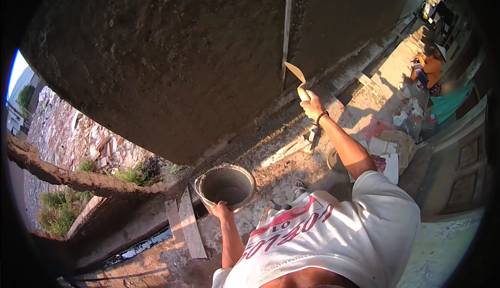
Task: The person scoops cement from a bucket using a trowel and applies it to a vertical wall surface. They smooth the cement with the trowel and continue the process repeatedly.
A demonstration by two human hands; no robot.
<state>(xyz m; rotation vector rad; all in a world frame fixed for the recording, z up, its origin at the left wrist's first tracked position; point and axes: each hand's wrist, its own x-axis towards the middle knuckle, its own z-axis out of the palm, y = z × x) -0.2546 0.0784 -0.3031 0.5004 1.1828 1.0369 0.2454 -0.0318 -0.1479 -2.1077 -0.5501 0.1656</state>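
Note:
My left hand point(220, 209) grips the near side of a grey-coated bucket point(242, 181), which has some dark material or shadow low inside. My right hand point(313, 105) holds a trowel point(294, 72) by its pale handle, blade pointing up and left. The blade appears in front of a rough, damp-looking plastered wall point(156, 64) beside a narrow vertical strip point(286, 27). I cannot tell whether it touches the wall.
A seated person point(429, 69) in orange is along the walkway at right, near bags, boards and green cloth point(448, 103). Loose planks point(190, 225) lie by a gutter at lower left. A rough beam point(78, 178) crosses above rubble and weeds. A door point(463, 168) stands at right.

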